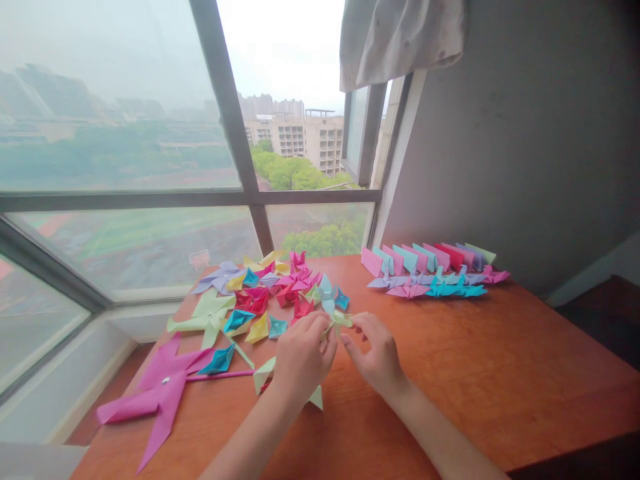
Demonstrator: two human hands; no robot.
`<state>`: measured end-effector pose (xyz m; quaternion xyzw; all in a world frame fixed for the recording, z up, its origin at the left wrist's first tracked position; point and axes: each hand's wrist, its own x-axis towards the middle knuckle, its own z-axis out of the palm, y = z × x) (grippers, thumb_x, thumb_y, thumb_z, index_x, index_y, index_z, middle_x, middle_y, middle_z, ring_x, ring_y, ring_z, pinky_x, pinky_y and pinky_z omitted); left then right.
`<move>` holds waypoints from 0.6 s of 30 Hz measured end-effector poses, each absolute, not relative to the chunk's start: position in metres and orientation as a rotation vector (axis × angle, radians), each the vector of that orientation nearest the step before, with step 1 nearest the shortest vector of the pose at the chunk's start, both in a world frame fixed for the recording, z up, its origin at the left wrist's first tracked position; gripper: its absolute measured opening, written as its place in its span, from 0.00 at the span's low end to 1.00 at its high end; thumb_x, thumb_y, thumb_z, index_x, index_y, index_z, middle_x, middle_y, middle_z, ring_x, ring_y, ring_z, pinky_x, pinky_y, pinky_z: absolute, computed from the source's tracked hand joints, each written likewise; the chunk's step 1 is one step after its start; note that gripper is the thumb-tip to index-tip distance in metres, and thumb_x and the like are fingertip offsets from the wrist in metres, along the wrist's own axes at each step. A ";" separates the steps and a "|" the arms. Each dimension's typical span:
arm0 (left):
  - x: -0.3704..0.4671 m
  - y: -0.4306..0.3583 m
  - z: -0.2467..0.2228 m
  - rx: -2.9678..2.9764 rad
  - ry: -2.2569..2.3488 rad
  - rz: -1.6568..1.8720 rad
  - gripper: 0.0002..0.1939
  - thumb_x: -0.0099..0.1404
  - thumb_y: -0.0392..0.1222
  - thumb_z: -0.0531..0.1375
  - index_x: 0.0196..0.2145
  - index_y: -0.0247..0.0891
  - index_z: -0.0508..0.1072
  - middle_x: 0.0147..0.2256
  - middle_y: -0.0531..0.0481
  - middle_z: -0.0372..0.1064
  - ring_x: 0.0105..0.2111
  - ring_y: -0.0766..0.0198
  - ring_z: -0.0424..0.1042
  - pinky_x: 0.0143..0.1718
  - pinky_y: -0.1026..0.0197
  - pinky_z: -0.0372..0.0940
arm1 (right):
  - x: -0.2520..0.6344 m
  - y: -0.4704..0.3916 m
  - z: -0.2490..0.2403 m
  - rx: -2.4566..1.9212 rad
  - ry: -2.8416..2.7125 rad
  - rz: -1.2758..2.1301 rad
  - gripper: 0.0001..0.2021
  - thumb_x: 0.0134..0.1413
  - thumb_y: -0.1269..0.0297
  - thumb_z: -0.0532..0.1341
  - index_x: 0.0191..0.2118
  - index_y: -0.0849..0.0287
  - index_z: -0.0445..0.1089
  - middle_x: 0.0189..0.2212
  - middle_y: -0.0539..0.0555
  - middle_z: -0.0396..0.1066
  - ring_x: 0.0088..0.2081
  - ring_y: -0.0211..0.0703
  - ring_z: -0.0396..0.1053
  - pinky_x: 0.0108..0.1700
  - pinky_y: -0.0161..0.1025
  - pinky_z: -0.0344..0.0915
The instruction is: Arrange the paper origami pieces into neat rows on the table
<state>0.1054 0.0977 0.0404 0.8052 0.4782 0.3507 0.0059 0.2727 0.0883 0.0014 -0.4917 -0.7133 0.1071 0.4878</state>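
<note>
Above the table's middle, a small light green folded paper (341, 321) is between my two hands. My left hand (306, 347) pinches its left side between thumb and fingers. At its right tip is my right hand (377, 350), index finger and thumb curled around the edge; the exact contact there is hard to make out. Beneath and partly behind my left hand lies another pale green folded paper piece (264, 375), with a bit of red beside it. Just beyond my hands, a pale blue paper piece (326, 292) and a small blue folded boat shape (341, 299) rest on the table.
A pink paper pinwheel (167, 390) on a stick lies at the left, near a green pinwheel (207, 315). Several colourful origami pieces (254, 300) crowd the left back. Paper cranes (456, 288) and upright folded cards (420, 259) line the wooden table's (500, 373) back right.
</note>
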 end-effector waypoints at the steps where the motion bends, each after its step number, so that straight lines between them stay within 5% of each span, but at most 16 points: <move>1: 0.107 0.097 0.039 2.543 1.490 1.088 0.02 0.65 0.37 0.56 0.34 0.41 0.68 0.38 0.48 0.76 0.36 0.58 0.75 0.36 0.59 0.66 | 0.272 0.089 0.001 -1.224 -1.735 0.273 0.06 0.59 0.61 0.60 0.39 0.56 0.68 0.34 0.54 0.70 0.34 0.42 0.65 0.37 0.39 0.62; 18: 0.111 0.092 0.043 2.608 1.312 1.040 0.05 0.68 0.37 0.54 0.35 0.41 0.69 0.42 0.47 0.75 0.37 0.59 0.75 0.36 0.60 0.68 | 0.274 0.090 -0.002 -1.291 -1.717 0.227 0.03 0.58 0.64 0.60 0.37 0.56 0.68 0.30 0.51 0.67 0.30 0.40 0.63 0.34 0.35 0.58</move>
